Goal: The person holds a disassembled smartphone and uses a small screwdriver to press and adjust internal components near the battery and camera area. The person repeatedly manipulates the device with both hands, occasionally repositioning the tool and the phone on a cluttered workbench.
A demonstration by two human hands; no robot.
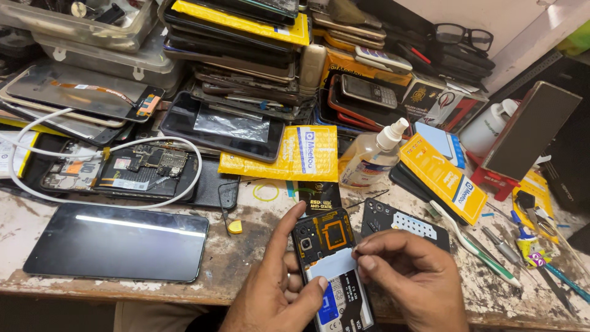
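Observation:
My left hand (pixel 270 289) holds an opened phone (pixel 329 258) with its back off, showing an orange coil, camera and battery. Its forefinger runs up the phone's left edge and its thumb presses the battery. My right hand (pixel 409 276) pinches a pale strip (pixel 332 265) that lies across the top of the battery. A dark back cover (pixel 402 222) with a white patch lies just right of the phone on the worn workbench (pixel 246 246).
A large dark tablet (pixel 117 243) lies at the left. Behind it sits an open phone board (pixel 132 169) with a looped white cable (pixel 184 184). Stacks of phones and screens fill the back. A spray bottle (pixel 372 157), yellow packets (pixel 289 154), toothbrush (pixel 476 249) and hand tools (pixel 528 246) are at right.

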